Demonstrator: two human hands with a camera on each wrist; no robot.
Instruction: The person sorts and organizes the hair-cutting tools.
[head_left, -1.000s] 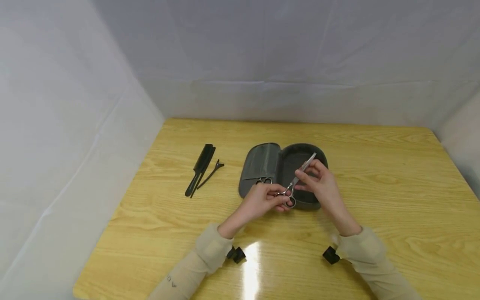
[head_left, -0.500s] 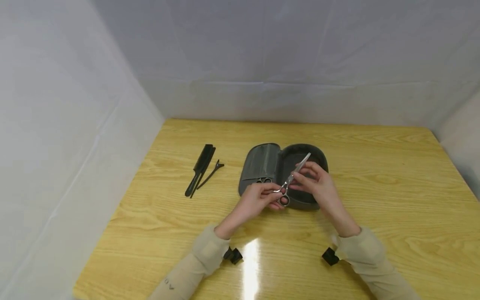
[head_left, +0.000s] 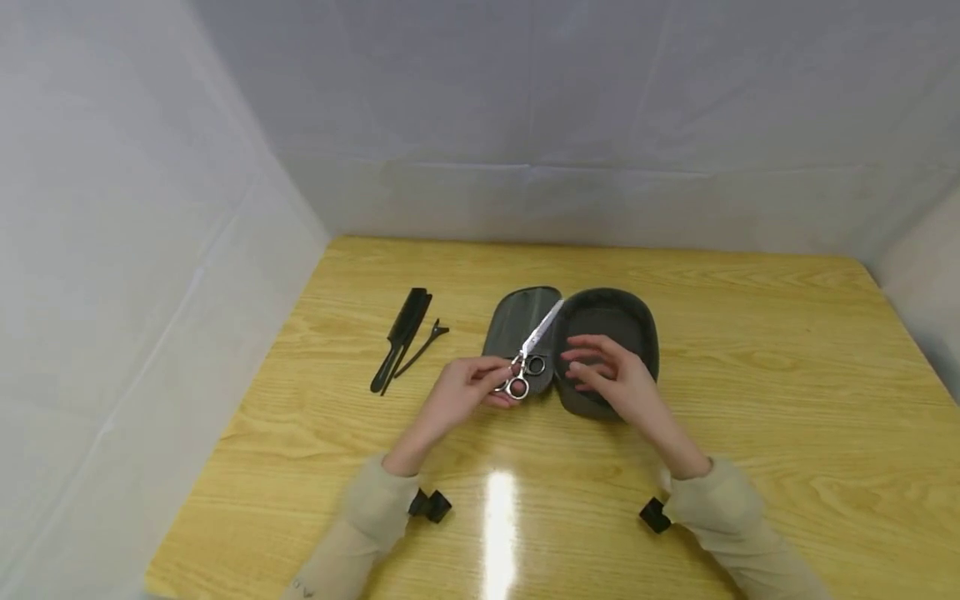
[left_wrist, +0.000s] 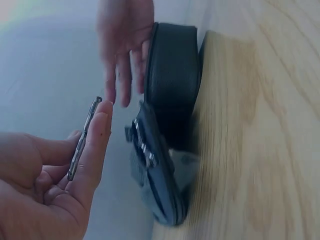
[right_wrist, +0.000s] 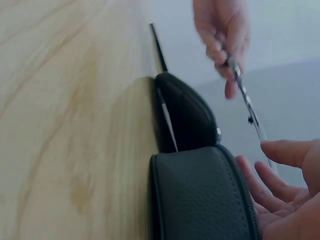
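A pair of scissors (head_left: 528, 354) is pinched at its finger rings by the left hand (head_left: 468, 390), with the closed blades pointed up and away over the left half of an open grey case (head_left: 637, 321). The scissors are held above the case lid, clear of the bench (head_left: 750, 375), and appear just above a second pair of scissors (head_left: 536, 364) tucked in the lid, of which only the rings are seen. In the left wrist view the scissors (left_wrist: 82, 137) are seen edge-on between thumb and fingers.

The right hand (head_left: 611, 379) is held spread and relaxed over the deeper right half of the case; nothing is gripped by it. Whether the case rim is touched cannot be told from the head view, though in the right wrist view the fingers (right_wrist: 272, 187) lie just beside the rim of the case (right_wrist: 200, 195).

A black comb (head_left: 401, 337) and a black hair clip (head_left: 423, 344) lie side by side, well apart to the left of the case.

Several risks can be judged from here. The scissors are held only by a light pinch at the rings, so they could be let slip and dropped onto the case or bench. The blade tips are near the spread right fingers, which could be pricked if the hands are brought together carelessly. The rings of the two pairs could also be snagged on each other.
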